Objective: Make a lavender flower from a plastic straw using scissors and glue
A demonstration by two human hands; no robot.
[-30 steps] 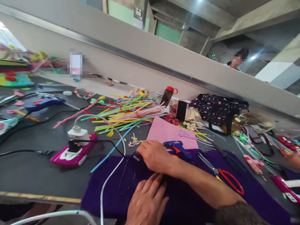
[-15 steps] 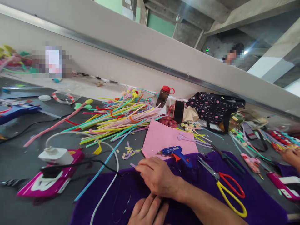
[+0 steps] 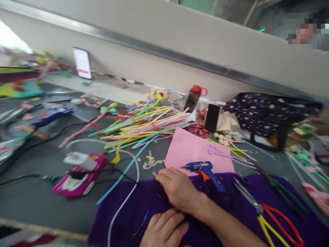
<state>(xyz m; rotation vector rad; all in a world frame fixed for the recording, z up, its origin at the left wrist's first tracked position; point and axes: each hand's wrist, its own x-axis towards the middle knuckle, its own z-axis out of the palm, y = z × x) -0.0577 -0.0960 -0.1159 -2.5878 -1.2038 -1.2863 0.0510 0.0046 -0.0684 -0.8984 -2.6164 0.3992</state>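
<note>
Grey tabletop (image 3: pixel 33 202), purple cloth (image 3: pixel 125 206) on it: the right hand (image 3: pixel 181 192) has moved clear of the glue gun (image 3: pixel 205 168), baring the nozzle. Fingertips meet a lilac scrap (image 3: pixel 154 174), grip unclear; the left hand (image 3: pixel 164 230) rests, fingers slightly apart.

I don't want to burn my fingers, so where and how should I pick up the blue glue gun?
Best grip the blue glue gun by its handle, coming from the lower right. The handle slants that way over the purple cloth, while the metal tip, possibly hot, points left over the pink sheet. The orange trigger should then fall under your forefinger.
</note>
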